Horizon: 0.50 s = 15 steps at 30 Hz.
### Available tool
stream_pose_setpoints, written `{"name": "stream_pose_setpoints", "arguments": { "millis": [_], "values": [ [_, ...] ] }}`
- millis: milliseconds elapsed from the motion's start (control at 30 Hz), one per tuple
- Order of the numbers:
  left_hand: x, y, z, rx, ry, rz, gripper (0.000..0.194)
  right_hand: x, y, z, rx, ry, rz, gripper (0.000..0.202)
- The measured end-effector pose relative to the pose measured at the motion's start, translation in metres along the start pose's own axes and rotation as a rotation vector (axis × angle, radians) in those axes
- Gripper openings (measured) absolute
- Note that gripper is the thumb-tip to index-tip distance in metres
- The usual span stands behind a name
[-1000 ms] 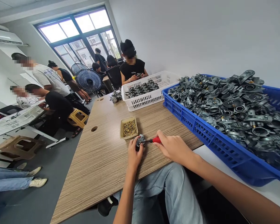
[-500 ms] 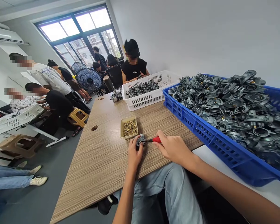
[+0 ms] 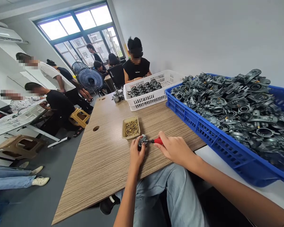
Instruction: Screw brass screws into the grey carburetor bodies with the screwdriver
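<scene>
My left hand is closed around a small grey metal casting, holding it on the wood-grain table. In my right hand is a red-handled screwdriver, its shaft level and pointing left. The screwdriver's tip meets the casting's right side; the exact contact is too small to make out. Just beyond my left hand stands a square tan tray holding many brass-coloured screws.
To the right, a blue crate is heaped with grey metal castings. A white basket with dark parts stands farther back, beside several loose castings. A co-worker sits behind it. Fans and other people are at left.
My hands, the casting and the screwdriver stay nearly where they were. In the background, the standing person in white has shifted slightly right and lowered an arm.
</scene>
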<state>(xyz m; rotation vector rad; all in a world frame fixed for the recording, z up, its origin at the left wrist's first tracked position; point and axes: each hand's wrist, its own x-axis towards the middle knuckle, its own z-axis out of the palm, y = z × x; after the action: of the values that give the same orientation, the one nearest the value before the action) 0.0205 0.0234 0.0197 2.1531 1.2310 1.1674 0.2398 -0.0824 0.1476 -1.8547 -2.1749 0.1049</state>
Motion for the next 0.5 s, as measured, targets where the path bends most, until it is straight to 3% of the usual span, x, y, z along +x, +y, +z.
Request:
{"name": "stream_pose_setpoints", "arguments": {
  "millis": [100,333,500],
  "values": [
    [0.0002,-0.0005,0.0002,-0.005,-0.002,-0.002,0.037,0.0005,0.0009,0.0016,-0.012,0.008,0.034,0.034],
    [-0.0002,-0.0007,0.0006,0.001,0.007,-0.002,0.036,-0.0035,0.0070,-0.0063,0.193,0.010,-0.145,0.014],
    [-0.0003,-0.0006,0.0006,0.001,0.004,-0.002,0.037,-0.0013,0.0030,-0.0038,0.048,-0.009,-0.032,0.018]
  ]
}}
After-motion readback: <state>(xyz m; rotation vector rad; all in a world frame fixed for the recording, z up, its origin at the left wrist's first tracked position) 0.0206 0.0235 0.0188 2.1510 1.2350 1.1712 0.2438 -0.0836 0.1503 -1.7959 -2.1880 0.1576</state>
